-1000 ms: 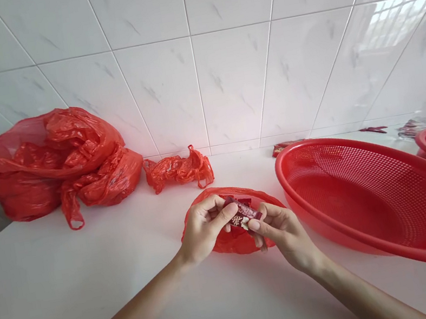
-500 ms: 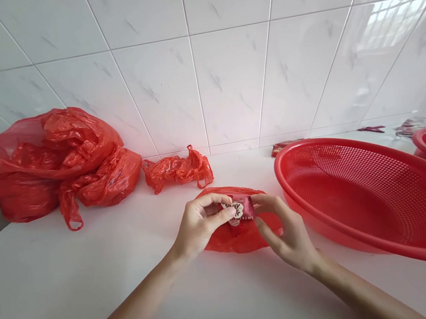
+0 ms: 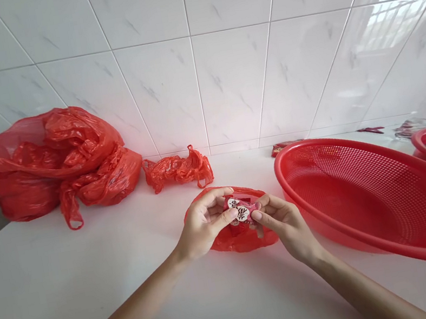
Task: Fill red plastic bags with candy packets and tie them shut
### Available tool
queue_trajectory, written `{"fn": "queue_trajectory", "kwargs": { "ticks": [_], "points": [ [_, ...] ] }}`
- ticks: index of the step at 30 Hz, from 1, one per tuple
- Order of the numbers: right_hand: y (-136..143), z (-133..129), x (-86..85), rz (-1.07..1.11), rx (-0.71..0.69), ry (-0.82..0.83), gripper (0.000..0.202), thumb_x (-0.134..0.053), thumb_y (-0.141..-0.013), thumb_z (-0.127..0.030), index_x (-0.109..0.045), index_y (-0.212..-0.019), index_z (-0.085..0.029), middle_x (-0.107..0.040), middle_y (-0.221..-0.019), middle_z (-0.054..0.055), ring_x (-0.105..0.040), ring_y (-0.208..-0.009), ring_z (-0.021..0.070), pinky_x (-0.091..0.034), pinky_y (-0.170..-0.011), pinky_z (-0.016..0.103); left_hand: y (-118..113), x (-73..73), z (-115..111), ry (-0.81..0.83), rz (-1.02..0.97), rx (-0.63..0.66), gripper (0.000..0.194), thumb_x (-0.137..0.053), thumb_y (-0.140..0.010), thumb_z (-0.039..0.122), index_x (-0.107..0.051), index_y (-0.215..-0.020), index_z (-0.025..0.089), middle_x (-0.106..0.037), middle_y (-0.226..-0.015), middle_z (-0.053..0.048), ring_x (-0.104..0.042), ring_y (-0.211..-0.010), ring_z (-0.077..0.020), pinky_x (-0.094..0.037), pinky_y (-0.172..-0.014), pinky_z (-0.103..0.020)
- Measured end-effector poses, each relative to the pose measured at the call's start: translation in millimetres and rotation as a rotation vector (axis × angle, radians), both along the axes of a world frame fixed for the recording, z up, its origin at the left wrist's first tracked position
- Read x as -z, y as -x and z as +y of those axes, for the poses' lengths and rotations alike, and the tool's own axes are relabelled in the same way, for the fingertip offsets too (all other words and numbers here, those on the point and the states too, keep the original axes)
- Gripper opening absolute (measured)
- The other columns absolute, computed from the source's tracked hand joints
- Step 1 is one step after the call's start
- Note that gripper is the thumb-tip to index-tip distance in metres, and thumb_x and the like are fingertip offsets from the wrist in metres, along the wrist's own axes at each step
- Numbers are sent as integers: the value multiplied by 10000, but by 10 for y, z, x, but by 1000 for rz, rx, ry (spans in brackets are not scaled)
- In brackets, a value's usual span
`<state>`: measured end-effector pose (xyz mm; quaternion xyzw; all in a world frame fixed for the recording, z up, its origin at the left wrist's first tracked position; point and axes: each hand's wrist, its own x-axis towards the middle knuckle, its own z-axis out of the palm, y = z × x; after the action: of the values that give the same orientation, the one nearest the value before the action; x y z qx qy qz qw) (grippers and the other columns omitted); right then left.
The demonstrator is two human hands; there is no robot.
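Both hands are clamped on one small glossy wrapper: the left hand (image 3: 198, 230) pinches one end of the red packet (image 3: 243, 213), and the right hand (image 3: 293, 230) grips the other. Dark lettering stands on the packet's pale rounded patches, too small to read surely. The white counter (image 3: 222, 306) spreads smooth below the hands. Directly under them lies an open bag (image 3: 240, 242) of thin red plastic, more wrappers partly hidden inside. Just beside the right hand sits an oval basket (image 3: 337, 209), hard red plastic with perforated sides. Beyond the left hand, a crumpled bag (image 3: 178, 171) shows looped handles; farther left bulge larger shiny bags (image 3: 57, 165). Behind everything rises a wall (image 3: 225, 86) of glossy, grey-flecked white tiles.
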<state>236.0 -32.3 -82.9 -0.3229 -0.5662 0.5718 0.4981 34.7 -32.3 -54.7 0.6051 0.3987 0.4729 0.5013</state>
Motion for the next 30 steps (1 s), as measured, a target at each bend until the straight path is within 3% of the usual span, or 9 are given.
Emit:
{"fn": "queue_trajectory", "kwargs": {
  "ticks": [3,6,9,13,16,20,24,27,30],
  "points": [
    [12,-7,-9,10,25,-24,220,-675,-892,-394,-578,-822,-209,-650,-781,5,-579,-599,130,-503,-605,282,-26,-22,-13,35,-22,40,407,-751,-808,317,-622,-1174,195,-695,-1012,-46,-675,-948,-200,-553,-894,-337],
    [23,-3,-13,-41,45,-71,193,-620,-923,-407,-600,-887,-218,-682,-839,28,-642,-740,175,-533,-755,334,-16,-45,21,57,-19,95,312,-704,-830,278,-630,-1116,176,-699,-1078,-71,-679,-946,-212,-547,-891,-354],
    [20,32,58,-252,119,-158,196,-580,-931,-410,-636,-959,-225,-713,-950,61,-662,-929,228,-517,-871,373,98,-21,138,15,92,9,180,-628,-843,227,-659,-1009,164,-719,-993,-61,-676,-891,-209,-538,-831,-328],
    [9,94,251,-630,204,-277,147,-547,-913,-333,-661,-940,-244,-723,-942,41,-651,-815,211,-488,-717,331,304,120,308,-69,524,-79,232,-582,-840,233,-693,-1039,190,-712,-861,-37,-662,-774,-206,-510,-719,-304],
    [25,107,357,-806,171,-281,115,-566,-886,-300,-666,-910,-248,-713,-827,21,-616,-671,188,-401,-584,288,317,254,340,-251,773,-111,396,-558,-843,199,-646,-1229,214,-692,-1091,-72,-659,-930,-232,-511,-823,-339],
    [107,90,414,-1021,231,-287,143,-614,-879,-361,-666,-869,-228,-681,-774,55,-605,-626,198,-305,-529,277,163,415,294,-483,883,30,378,-453,-902,120,-678,-1189,220,-667,-1196,-76,-597,-1108,-246,-477,-967,-387],
    [203,77,453,-1241,259,-294,176,-662,-865,-380,-640,-860,-206,-669,-909,102,-620,-678,216,-272,-529,282,74,579,276,-537,912,167,492,-514,-864,86,-595,-1330,223,-619,-1348,-80,-498,-1285,-291,-414,-1082,-471],
    [219,90,493,-1245,233,-289,127,-657,-868,-328,-619,-862,-207,-653,-970,90,-608,-674,192,-291,-529,278,81,662,288,-510,898,176,594,-538,-837,70,-516,-1411,223,-569,-1417,-82,-436,-1357,-296,-377,-1126,-493],
    [183,119,520,-1043,229,-284,72,-643,-864,-262,-612,-905,-212,-647,-981,64,-609,-712,186,-389,-580,288,89,661,292,-492,870,152,623,-546,-827,60,-495,-1424,231,-570,-1406,-84,-456,-1330,-297,-373,-1127,-502]
  ]
}}
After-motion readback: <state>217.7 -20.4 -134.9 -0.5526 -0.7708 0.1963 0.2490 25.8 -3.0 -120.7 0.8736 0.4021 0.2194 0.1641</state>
